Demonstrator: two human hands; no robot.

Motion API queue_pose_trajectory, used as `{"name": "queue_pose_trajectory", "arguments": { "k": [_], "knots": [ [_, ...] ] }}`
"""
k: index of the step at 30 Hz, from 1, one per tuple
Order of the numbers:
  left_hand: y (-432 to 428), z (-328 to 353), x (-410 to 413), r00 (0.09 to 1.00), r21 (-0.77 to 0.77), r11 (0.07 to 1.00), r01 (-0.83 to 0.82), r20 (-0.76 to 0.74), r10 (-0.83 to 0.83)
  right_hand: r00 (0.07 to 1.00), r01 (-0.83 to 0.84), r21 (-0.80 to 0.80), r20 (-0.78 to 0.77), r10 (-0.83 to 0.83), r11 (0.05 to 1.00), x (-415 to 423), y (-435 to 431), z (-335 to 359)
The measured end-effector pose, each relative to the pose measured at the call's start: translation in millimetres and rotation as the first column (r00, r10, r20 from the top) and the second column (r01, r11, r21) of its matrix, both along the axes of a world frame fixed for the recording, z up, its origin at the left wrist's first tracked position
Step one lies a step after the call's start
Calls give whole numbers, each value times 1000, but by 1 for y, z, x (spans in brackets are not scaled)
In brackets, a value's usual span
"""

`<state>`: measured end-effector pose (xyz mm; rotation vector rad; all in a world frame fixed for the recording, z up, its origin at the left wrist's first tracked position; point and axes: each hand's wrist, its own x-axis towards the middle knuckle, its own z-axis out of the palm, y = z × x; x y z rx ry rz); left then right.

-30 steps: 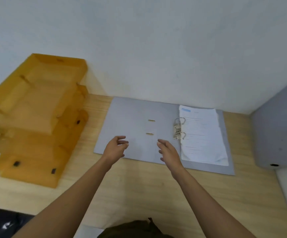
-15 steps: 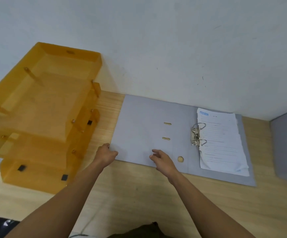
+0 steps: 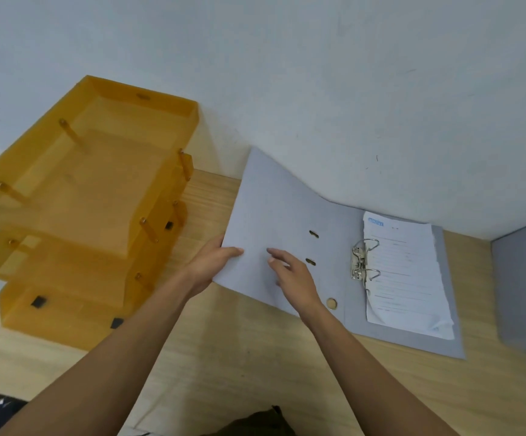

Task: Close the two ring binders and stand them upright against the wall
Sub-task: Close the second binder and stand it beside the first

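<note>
Now the left hand [image 3: 214, 262] holds the lifted cover of the open grey cardboard ring binder [image 3: 290, 234] by the table's back edge; the right hand [image 3: 293, 273], open, rests on it. Nothing is closed or standing yet.

A pale grey ring binder [image 3: 274, 221] holds white paper [image 3: 408, 272] with a blue header mark beside silver rings [image 3: 364, 262], on a light wood-grain desk [image 3: 224, 357] with translucent amber stacked letter trays [image 3: 82, 196] against a white wall [image 3: 318, 73].
</note>
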<state>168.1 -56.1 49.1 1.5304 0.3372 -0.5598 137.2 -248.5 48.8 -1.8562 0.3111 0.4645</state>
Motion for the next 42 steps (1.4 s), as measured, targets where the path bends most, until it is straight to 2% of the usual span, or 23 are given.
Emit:
{"name": "queue_pose_trajectory", "arguments": {
  "k": [3,7,13,15,18,24,28,32,39,42],
  "knots": [
    [-23,28,3,1000,-174,985,18,-18,-21,998,6,41,62,-9,999,0,-3,21],
    [-58,57,1,995,-410,908,88,4,-95,988,56,92,141,-68,994,-8,-18,44],
    [-126,72,-10,976,-455,863,218,114,-187,964,171,203,170,-207,964,-26,-56,71],
    [-149,72,-15,960,-406,870,281,126,-251,956,200,230,165,-241,953,-32,-75,79],
    [-183,70,-20,939,-244,906,345,106,-329,948,227,243,165,-271,943,-40,-106,89],
    [-235,38,-30,902,113,905,411,95,-422,921,317,114,202,-334,942,-54,-177,93],
    [-259,19,-35,886,274,871,407,113,-450,943,276,27,185,-276,961,-61,-222,88],
    [-275,-1,-34,911,361,873,328,122,-393,955,262,-24,150,-256,965,-64,-265,82],
    [-289,-39,-43,964,445,879,170,110,-242,961,275,129,-62,-269,953,-86,-349,41],
    [-292,-49,-47,976,431,894,120,114,-186,955,279,68,-122,-269,958,-97,-379,10]
  ]
}}
